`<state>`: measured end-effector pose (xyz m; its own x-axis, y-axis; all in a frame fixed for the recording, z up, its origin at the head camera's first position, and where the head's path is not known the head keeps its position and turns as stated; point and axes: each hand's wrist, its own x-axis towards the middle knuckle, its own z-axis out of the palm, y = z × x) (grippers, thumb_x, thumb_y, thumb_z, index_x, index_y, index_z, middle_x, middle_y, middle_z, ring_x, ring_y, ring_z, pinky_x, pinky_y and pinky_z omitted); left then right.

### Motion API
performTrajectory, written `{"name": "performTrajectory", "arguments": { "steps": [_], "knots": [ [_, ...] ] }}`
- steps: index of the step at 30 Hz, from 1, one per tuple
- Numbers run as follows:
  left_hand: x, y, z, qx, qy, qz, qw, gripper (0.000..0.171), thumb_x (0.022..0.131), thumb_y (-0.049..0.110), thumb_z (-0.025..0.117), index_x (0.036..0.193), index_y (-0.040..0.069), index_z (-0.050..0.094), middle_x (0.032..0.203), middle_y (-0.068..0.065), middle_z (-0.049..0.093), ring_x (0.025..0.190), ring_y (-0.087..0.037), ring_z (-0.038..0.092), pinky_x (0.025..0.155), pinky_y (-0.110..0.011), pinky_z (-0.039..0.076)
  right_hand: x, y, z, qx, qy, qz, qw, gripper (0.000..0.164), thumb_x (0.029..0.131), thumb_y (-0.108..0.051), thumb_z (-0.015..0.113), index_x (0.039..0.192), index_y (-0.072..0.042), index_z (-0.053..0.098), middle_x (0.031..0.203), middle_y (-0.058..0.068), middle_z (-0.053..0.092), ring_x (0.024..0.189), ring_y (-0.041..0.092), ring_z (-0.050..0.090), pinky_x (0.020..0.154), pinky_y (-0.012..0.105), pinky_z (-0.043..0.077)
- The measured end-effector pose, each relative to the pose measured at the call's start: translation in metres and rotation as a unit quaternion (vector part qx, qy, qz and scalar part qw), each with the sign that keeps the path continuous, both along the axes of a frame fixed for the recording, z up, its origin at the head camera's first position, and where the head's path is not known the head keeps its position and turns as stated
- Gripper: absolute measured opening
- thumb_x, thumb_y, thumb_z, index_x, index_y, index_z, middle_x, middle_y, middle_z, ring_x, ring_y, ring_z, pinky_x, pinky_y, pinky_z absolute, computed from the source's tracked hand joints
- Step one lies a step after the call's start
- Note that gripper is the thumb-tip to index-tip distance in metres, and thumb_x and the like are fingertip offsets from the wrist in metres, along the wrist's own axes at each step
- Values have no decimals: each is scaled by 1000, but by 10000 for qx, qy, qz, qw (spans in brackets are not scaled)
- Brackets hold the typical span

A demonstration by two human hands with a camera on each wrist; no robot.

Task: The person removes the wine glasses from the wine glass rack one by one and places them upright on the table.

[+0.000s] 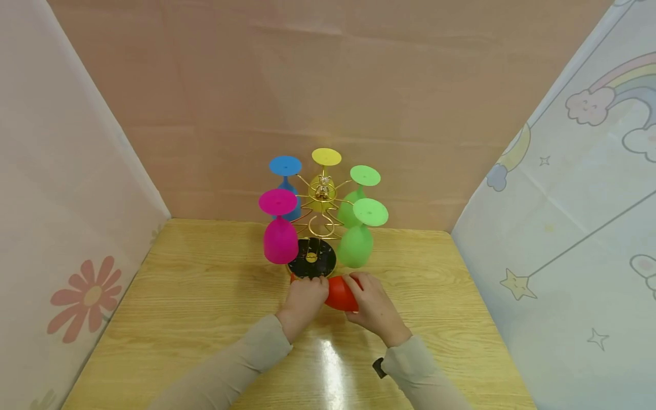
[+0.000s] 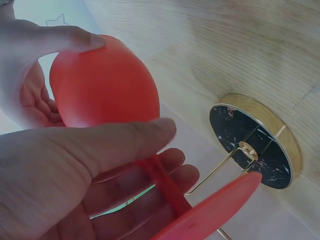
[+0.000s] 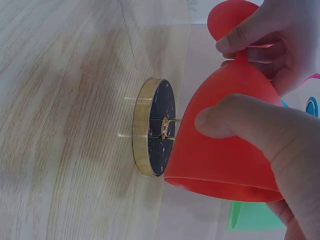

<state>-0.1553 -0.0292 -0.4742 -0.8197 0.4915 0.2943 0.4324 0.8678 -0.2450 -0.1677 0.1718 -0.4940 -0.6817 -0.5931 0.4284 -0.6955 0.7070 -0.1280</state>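
Observation:
A red plastic wine goblet (image 1: 339,294) is held sideways in front of the gold wire glass rack. My left hand (image 1: 304,303) grips its stem near the bowl, with thumb and fingers around it in the left wrist view. My right hand (image 1: 376,306) holds the bowl from the rim side, its thumb lying on the red wall (image 3: 220,155). In the head view the goblet's foot is mostly hidden behind the left hand. Just beyond the hands stands the rack's round black base (image 1: 324,261) with its gold edge.
Upside down on the rack's arms hang a magenta goblet (image 1: 280,242), a blue goblet (image 1: 285,166), a yellow goblet (image 1: 326,156) and two green goblets (image 1: 355,247). The wooden table (image 1: 205,296) meets a cloth backdrop (image 1: 215,114) behind the rack, with patterned panels at both sides.

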Motion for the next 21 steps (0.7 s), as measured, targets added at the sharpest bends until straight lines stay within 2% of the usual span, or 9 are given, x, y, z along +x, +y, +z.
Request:
{"name": "performTrajectory", "arguments": {
  "steps": [11, 21],
  "knots": [
    [-1, 0, -4, 21, -269, 216, 9994, 12, 84, 15, 81, 80, 11, 71, 65, 1, 62, 53, -11, 59, 45, -25, 50, 1, -2, -1, 25, -30, 31, 10000, 78, 56, -11, 93, 127, -3, 62, 116, 15, 62, 104, 34, 59, 94, 50, 51],
    [-4, -3, -9, 202, -189, 16, 9996, 13, 80, 10, 81, 74, 12, 70, 62, 1, 62, 54, -13, 60, 46, -27, 51, 2, -3, -3, 62, -71, 63, 9999, 81, 58, -12, 95, 130, -2, 60, 119, 16, 61, 107, 36, 59, 95, 51, 51]
  ]
}}
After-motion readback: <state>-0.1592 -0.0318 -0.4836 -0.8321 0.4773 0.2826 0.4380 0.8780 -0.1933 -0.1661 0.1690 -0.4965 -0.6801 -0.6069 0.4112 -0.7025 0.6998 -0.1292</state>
